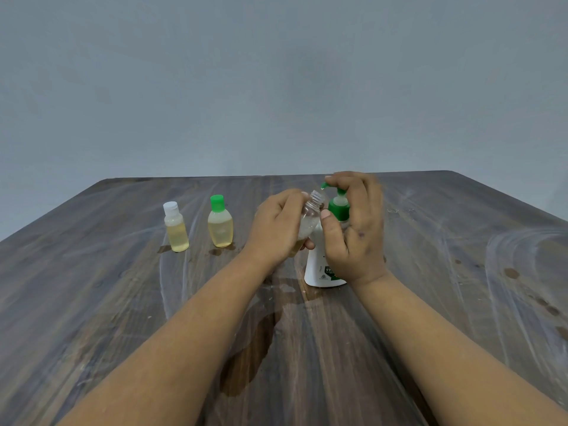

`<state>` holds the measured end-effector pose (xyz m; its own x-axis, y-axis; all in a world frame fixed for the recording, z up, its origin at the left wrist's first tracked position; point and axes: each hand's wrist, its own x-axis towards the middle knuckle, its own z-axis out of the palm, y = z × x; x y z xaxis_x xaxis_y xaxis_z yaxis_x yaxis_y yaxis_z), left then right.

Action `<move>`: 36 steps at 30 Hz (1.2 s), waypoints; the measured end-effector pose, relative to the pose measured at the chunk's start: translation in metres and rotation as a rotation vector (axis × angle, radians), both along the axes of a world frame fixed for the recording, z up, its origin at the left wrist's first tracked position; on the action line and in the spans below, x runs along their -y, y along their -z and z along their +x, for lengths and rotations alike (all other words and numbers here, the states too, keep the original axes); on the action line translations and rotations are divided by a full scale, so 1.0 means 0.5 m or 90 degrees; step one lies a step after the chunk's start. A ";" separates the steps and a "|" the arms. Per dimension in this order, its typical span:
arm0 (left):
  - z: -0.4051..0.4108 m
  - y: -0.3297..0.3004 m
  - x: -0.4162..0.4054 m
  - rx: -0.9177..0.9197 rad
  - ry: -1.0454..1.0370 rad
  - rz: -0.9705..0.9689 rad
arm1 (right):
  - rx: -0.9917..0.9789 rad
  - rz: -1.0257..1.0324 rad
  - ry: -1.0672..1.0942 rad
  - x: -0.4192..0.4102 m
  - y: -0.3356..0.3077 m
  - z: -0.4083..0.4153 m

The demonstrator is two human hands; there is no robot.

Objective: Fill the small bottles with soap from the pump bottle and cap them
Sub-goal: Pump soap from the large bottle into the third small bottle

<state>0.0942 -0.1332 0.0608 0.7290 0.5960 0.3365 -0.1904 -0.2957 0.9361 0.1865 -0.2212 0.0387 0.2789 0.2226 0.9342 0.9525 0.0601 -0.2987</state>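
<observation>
- Left hand (278,229): an uncapped small bottle (310,216) is gripped, tilted toward the green spout, centre frame.
- Right hand (353,222): the pump bottle (319,265) head is pressed and covered.
- Two capped bottles (220,222) are stood left on the tabletop (123,302).

— That dark brown wood-grain table (430,318) looks matt to me, with pale chalky smears across it and a few darker wet-looking patches.

— Agreed. The small clear plastic bottle with the threaded open neck (310,215) is glossy and see-through.

— The white opaque plastic pump bottle (316,265) looks smooth with a soft sheen, and its green plastic pump head (338,207) is shinier.

— Off to the side, the round-shouldered clear plastic bottle with the green plastic cap (220,222) and the straight clear plastic bottle with the white plastic cap (175,227) both gleam, yellowish liquid showing through.

— The grey wall (276,81) behind is flat and matt.
</observation>
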 end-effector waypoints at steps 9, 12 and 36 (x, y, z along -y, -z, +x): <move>0.000 -0.002 0.000 0.001 -0.001 -0.009 | -0.017 0.035 0.021 -0.008 -0.006 0.001; -0.002 -0.004 0.002 0.005 0.011 -0.011 | -0.011 0.027 0.020 -0.005 -0.004 0.002; 0.001 0.000 -0.001 0.007 0.007 -0.022 | 0.003 0.000 0.019 -0.004 -0.002 0.001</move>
